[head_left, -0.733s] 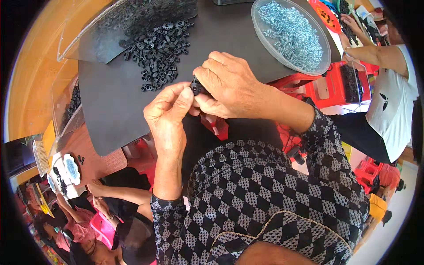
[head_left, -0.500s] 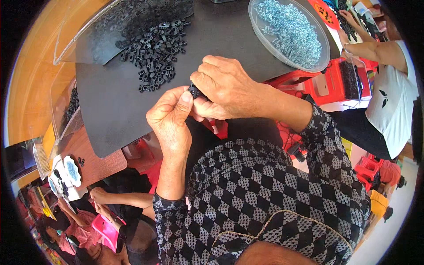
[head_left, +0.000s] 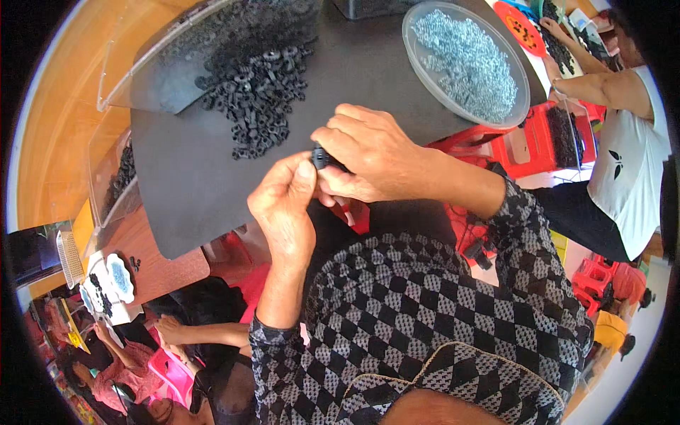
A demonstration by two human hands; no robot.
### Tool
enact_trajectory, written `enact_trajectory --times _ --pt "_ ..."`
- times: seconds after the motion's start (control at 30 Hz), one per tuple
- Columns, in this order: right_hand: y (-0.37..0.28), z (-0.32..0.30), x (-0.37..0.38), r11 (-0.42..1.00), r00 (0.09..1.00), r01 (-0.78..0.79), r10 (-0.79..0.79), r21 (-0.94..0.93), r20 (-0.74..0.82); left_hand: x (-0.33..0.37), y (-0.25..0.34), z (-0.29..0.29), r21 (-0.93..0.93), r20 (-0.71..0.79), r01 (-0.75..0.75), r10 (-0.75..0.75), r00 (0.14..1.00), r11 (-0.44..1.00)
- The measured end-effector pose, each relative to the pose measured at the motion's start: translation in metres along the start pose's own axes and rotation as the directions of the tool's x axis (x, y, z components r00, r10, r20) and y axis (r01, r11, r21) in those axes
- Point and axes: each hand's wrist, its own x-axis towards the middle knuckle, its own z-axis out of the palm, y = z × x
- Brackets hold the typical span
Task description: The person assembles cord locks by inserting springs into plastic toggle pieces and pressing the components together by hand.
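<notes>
Just past the near edge of the dark tabletop, my right hand [head_left: 375, 157] grips a small black plastic part [head_left: 320, 156] between bent fingers and thumb. My left hand [head_left: 283, 209] meets it from the left, thumb and forefinger pinched at the part's end. Whatever else sits between the fingertips is hidden. Beyond my hands lies a heap of small black plastic pieces [head_left: 261, 106], some with holes through them. To the right, a round clear plastic tub [head_left: 523, 106] holds many small, shiny, pale-blue pieces, too fine to make out singly.
A clear plastic bin [head_left: 152, 99] tips toward the heap on the dark tabletop [head_left: 191, 191]. Red stools [head_left: 528, 145] stand at right. A person in a white top [head_left: 627, 170] works beyond them, near an orange-red plate [head_left: 520, 28]. Other people sit at lower left beside a brown table [head_left: 166, 255].
The whole view has shifted slightly, so the table and hands appear lower and further right. Both hands keep their hold, and the black part looks turned a little.
</notes>
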Motion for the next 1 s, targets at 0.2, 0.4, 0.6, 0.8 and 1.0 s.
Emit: enact_trajectory --times 0.2,0.4,0.6,0.8,1.0 --pt "0.036 -0.069 0.033 0.959 0.975 -0.153 0.107 -0.237 -0.196 -0.02 0.032 0.008 0.099 0.022 -0.048 0.046 0.999 0.994" --pt "0.052 -0.139 0.098 0.755 0.899 -0.43 0.309 -0.496 -0.309 -0.049 0.119 0.05 -0.28 0.827 0.37 0.027 0.562 0.886" --pt "0.12 -0.149 0.122 0.673 0.899 -0.436 0.298 -0.597 -0.321 -0.025 0.111 0.08 -0.626 0.779 0.426 0.55 0.301 0.653" --pt "0.165 -0.152 0.119 0.625 0.88 -0.467 0.397 -0.625 -0.26 0.003 0.161 0.081 0.305 0.951 0.721 -0.242 -0.193 0.622" --pt "0.207 -0.147 0.106 0.835 0.951 -0.3 0.226 -0.462 -0.21 -0.025 0.119 0.08 -0.653 0.751 0.408 0.477 0.456 0.638"
